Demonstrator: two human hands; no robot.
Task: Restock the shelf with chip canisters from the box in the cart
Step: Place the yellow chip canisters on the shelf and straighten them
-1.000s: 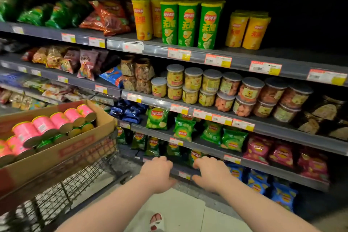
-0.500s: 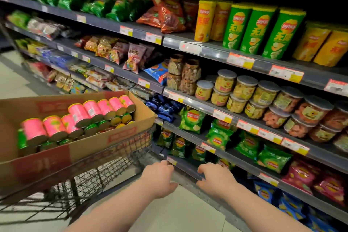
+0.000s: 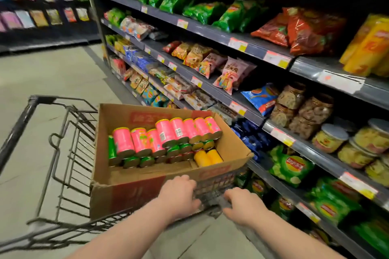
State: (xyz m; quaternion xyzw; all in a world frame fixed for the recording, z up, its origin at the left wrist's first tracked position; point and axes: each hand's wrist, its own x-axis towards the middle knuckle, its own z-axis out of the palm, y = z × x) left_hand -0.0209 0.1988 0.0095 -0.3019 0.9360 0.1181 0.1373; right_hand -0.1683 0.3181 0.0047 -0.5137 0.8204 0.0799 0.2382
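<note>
An open cardboard box [image 3: 134,193] sits in a black wire cart [image 3: 63,149] in front of me. Pink chip canisters [image 3: 166,135] lie on their sides in its top layer, with green canisters [image 3: 112,150] beneath them and two yellow ones [image 3: 208,156] at the right. My left hand [image 3: 179,196] curls its fingers over the cart's near rim beside the box wall. A little to the right, my right hand [image 3: 242,206] curls over the same rim [image 3: 212,202]. Tall yellow chip canisters [image 3: 366,48] stand on the upper shelf at the far right.
The shelving unit [image 3: 248,44] runs along my right, packed with snack bags, chip bags [image 3: 290,166] and lidded jars [image 3: 328,137]. The cart stands close against its lower shelves. Bare floor [image 3: 42,82] stretches left toward another dark rack [image 3: 42,6] of hanging packets.
My view has swung left from the shelf to the cart. Both hands, hanging free in front of the lower shelf before, now sit on the cart's near rim.
</note>
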